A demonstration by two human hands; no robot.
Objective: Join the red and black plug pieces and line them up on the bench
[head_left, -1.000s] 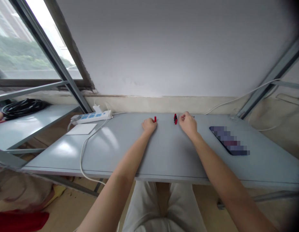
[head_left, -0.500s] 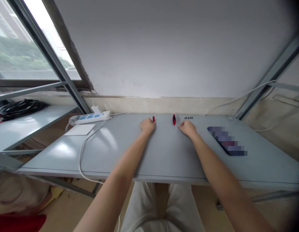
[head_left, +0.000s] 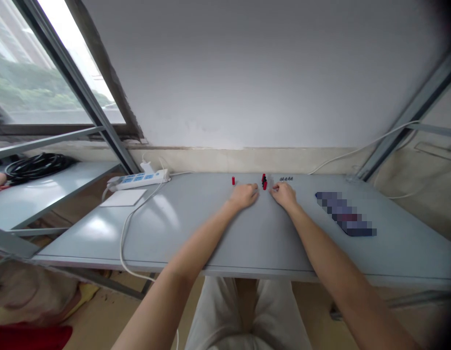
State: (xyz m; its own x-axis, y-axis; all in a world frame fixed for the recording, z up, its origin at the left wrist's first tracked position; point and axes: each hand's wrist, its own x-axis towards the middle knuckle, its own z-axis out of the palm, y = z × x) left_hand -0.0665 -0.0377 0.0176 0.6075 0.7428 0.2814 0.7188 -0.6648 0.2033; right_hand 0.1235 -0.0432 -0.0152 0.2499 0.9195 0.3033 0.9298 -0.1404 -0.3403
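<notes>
My left hand [head_left: 245,195] is just left of a small cluster of red and black pieces [head_left: 264,182], not touching it. Its fingers are bent and look slightly apart, with nothing visible in them. On the cluster's other side, my right hand [head_left: 284,193] rests low over the table with thumb and fingers pinched. Whatever they hold is too small to make out. A pale, see-through shape stands between the cluster and those fingertips. One red cylinder [head_left: 233,181] stands upright by itself to the left. Several small dark grey pieces [head_left: 286,179] lie in a row behind my right hand.
The grey table [head_left: 196,233] backs onto a wall. A dark phone-shaped object [head_left: 344,216], pixelated on top, lies to the right. At the left are a white power strip [head_left: 141,179], a flat white rectangle [head_left: 123,198] and a white cable [head_left: 128,218] running over the front edge.
My left hand has left the lone red cylinder, which stays standing, and moved right to the red and black cluster. My right hand keeps nearly the same place.
</notes>
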